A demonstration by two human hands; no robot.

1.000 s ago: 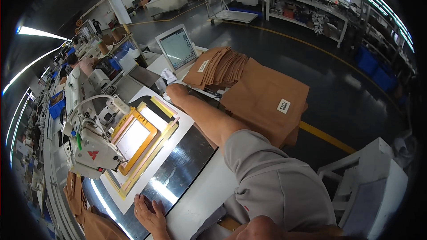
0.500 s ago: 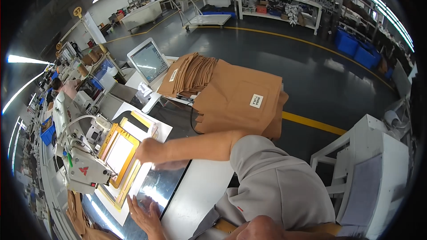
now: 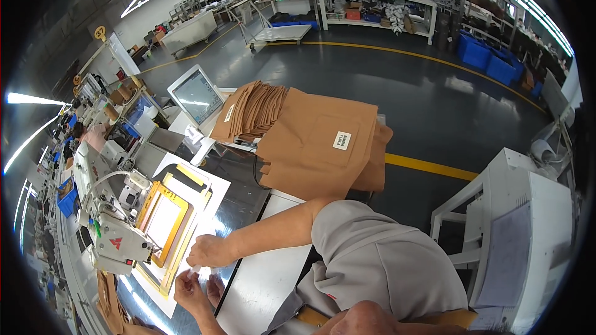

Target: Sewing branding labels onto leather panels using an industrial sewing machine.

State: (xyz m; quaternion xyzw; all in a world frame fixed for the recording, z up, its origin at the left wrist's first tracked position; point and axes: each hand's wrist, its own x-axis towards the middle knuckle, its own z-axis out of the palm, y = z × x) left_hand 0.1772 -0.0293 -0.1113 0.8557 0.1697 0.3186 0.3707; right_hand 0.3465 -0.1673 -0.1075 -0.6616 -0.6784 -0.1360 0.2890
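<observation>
My right hand (image 3: 211,252) is closed with its fingers pinched downward, just past the edge of the white sheet on the sewing machine bed. A small white piece (image 3: 201,270) shows at its fingertips, too small to name. Close below, my left hand (image 3: 191,293) has its fingers curled together near the same piece; what they hold is hidden. Under both hands lies a shiny metal plate (image 3: 231,226), which mirrors the fingers. To their left, a yellow clamp frame (image 3: 180,214) sits on the white sheet (image 3: 217,191) beneath the sewing machine head (image 3: 121,242).
A stack of brown fabric pieces (image 3: 316,142) with a white label rests beyond my right arm. Behind it stands a tilted control screen (image 3: 195,96). More brown fabric (image 3: 108,301) hangs at the lower left. A white stand (image 3: 496,211) is at the right.
My right hand has come away from the clamp frame toward my left hand. My left hand's spread fingers have curled in, and the two hands now nearly meet. The view has shifted slightly.
</observation>
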